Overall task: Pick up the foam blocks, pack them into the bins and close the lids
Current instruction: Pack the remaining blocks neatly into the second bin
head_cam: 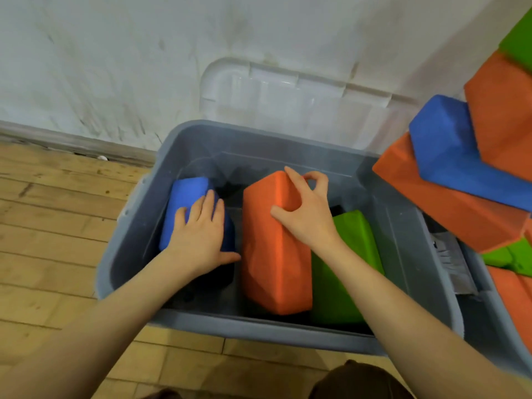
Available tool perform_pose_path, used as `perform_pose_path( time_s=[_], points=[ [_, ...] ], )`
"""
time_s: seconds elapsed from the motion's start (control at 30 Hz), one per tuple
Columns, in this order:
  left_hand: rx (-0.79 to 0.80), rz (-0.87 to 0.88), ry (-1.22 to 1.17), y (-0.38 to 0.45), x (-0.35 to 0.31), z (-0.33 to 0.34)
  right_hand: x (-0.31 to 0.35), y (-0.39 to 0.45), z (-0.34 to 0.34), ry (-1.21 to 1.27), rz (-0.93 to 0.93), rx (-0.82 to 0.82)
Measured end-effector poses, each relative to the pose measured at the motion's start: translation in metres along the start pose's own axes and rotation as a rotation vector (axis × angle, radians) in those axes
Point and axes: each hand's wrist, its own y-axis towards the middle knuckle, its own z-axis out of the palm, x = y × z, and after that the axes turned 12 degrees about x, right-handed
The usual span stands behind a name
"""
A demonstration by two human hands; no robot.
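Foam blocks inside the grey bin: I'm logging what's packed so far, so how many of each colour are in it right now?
Blue rectangular foam block: 1, under the left hand
Orange rectangular foam block: 1, gripped by the right hand
Green rectangular foam block: 1
Total in the grey plastic bin: 3

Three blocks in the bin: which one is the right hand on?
The orange block, middle one; the right hand grips its top. The left hand rests on the blue block; the green block is untouched.

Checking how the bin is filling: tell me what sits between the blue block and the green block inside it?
In the head view, the orange block stands between the blue block and green block, gripped by the right hand.
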Motion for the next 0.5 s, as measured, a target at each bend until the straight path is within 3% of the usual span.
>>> perform_pose_path(
  time_s=[0.13, 0.33, 0.5],
  points=[
    [-0.027, -0.128, 0.105, -0.003, 0.017, 0.010, 0.014, -0.001, -0.002, -0.034, -0.072, -0.067],
    [0.053, 0.113, -0.106, 0.016, 0.023, 0.001, 0.020, -0.008, -0.001, -0.078, -0.226, -0.129],
    [-0.074, 0.104, -0.246, 0.027, 0.029, -0.002, 0.012, -0.009, 0.002, -0.121, -0.205, -0.103]
  ],
)
